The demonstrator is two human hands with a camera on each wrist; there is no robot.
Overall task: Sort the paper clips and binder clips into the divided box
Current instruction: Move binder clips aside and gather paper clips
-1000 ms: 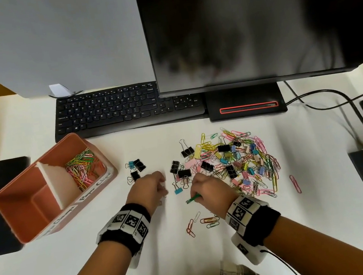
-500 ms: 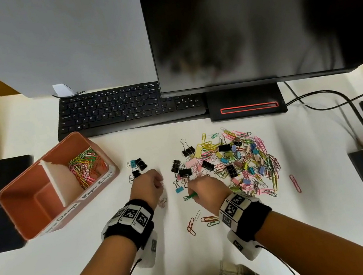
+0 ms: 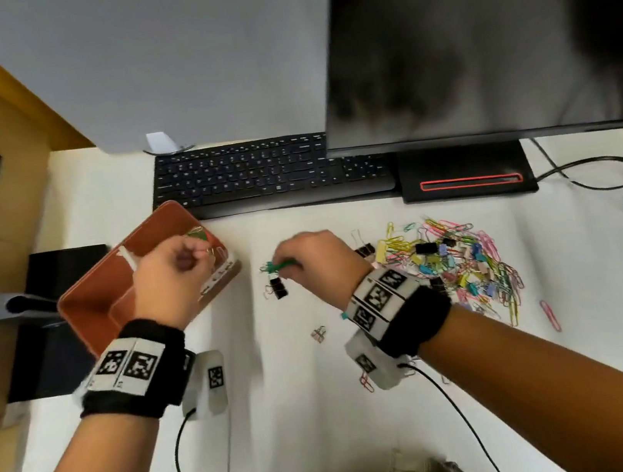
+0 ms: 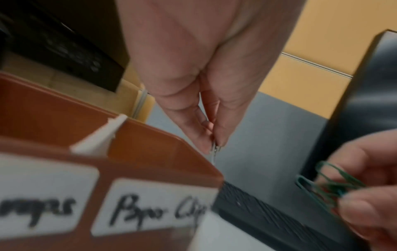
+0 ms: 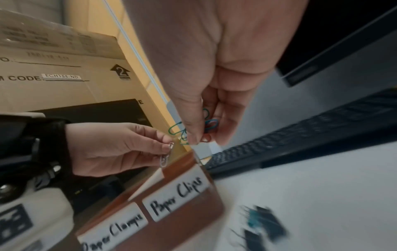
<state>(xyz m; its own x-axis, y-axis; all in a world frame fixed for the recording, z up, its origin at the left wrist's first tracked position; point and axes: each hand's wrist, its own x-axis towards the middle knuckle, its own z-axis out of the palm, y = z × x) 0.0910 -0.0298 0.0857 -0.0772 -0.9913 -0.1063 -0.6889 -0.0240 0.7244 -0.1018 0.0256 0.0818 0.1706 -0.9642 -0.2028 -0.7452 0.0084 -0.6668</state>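
On the box (image 5: 193, 214), labels "Paper Clamps", "Paper Clips"

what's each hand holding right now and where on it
The left hand pinches a silver paper clip by its top end. The right hand pinches a small bunch of green and blue paper clips around their middle.

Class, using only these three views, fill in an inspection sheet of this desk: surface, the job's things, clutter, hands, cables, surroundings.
Surface: white desk.
Job's things: divided box labelled Paper Clamps and Paper Clips; mixed clip pile; loose binder clips.
Clutter: keyboard, monitor.
Hands: left hand pinches a silver paper clip over the box; right hand holds green paper clips.
Cables: black cables at the right; wrist-camera leads.
Surroundings: cardboard carton at left.
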